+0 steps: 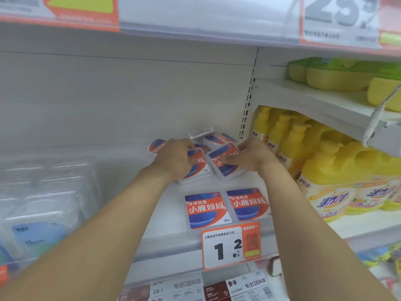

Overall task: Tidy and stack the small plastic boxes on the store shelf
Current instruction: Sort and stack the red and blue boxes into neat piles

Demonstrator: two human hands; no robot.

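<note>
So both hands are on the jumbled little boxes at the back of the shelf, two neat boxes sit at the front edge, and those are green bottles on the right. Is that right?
Not quite: the bottles on the right are yellow, not green, as the head view shows. The rest holds: the left hand and right hand are on the jumbled boxes at the back, and two neat boxes sit at the front edge.

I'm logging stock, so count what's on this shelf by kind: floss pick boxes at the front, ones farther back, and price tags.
Front-row floss pick boxes: 2
Jumbled floss pick boxes behind: at least 4, some hidden by hands
Price tag: 1
Total: at least 7
</note>
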